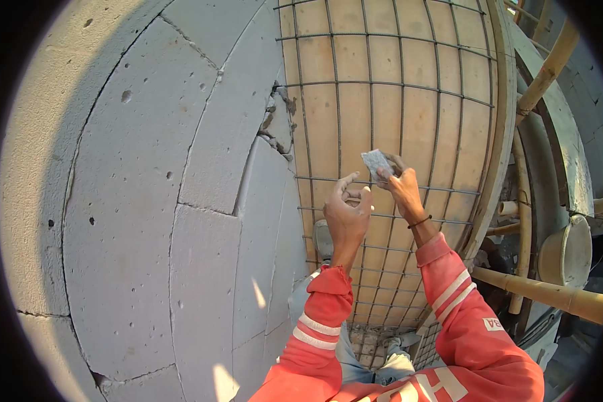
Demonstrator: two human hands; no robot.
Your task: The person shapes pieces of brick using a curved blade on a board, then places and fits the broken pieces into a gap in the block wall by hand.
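My right hand [403, 184] grips a small grey-white chunk [377, 163], which looks like a broken piece of block, between thumb and fingers. Just to its left, my left hand [348, 213] is raised with its fingers curled and apart, and nothing shows in it. Both hands are above a steel rebar mesh [370, 82] that lies over tan boards [352, 60]. Red sleeves with white stripes cover both forearms.
Grey blocks [134, 187] with visible joints fill the left side. A broken gap [269, 120] shows beside the mesh. Bamboo poles [549, 291] and a pale bucket [566, 251] are at the right, past the wooden edge board [506, 134]. My shoe [322, 240] is near the blocks.
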